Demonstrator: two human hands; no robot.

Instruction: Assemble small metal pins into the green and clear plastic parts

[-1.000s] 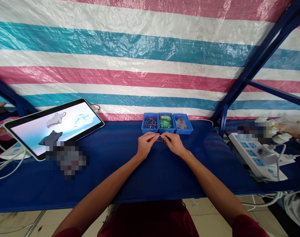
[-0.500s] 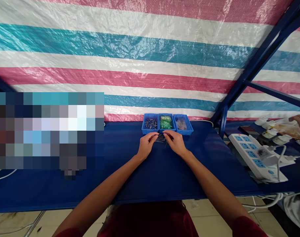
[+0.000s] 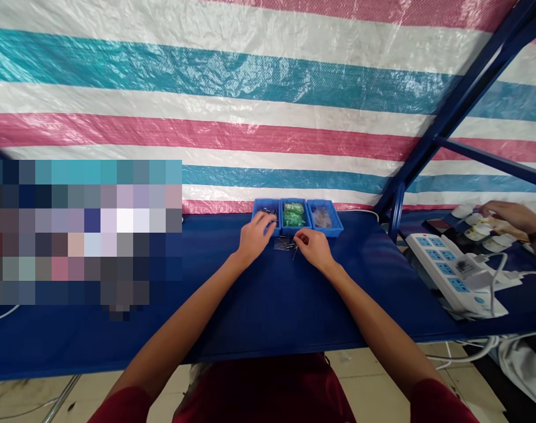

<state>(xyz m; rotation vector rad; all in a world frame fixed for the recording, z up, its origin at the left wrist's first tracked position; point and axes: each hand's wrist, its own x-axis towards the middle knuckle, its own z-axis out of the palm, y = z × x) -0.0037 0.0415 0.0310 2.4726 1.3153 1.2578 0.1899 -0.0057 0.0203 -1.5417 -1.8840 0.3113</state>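
Observation:
My left hand (image 3: 255, 236) is at the near edge of the left blue bin (image 3: 255, 205), its fingers outstretched over the small metal pieces (image 3: 267, 210) inside and partly hiding them. My right hand (image 3: 314, 247) is closed in a pinch, and thin metal pieces (image 3: 295, 252) stick out below the fingertips. Between the hands, a small clear plastic bag (image 3: 280, 244) lies on the blue table (image 3: 285, 311), with more thin metal pieces by it. Green packets (image 3: 293, 215) fill the middle bin (image 3: 282, 224). The right bin (image 3: 336, 222) holds clear plastic bags (image 3: 322, 218).
A white power strip (image 3: 455, 276) with plugs and cables sits at the right. Beyond it, another person's hand (image 3: 510, 214) is among white-capped bottles (image 3: 477, 232). A blue metal frame (image 3: 426, 144) slants up at the right, before a striped tarp (image 3: 268, 138). The left is blurred out.
My left hand has left the right hand and moved up and left to the left bin. My right hand stays near the bag. The other person's hand has moved left.

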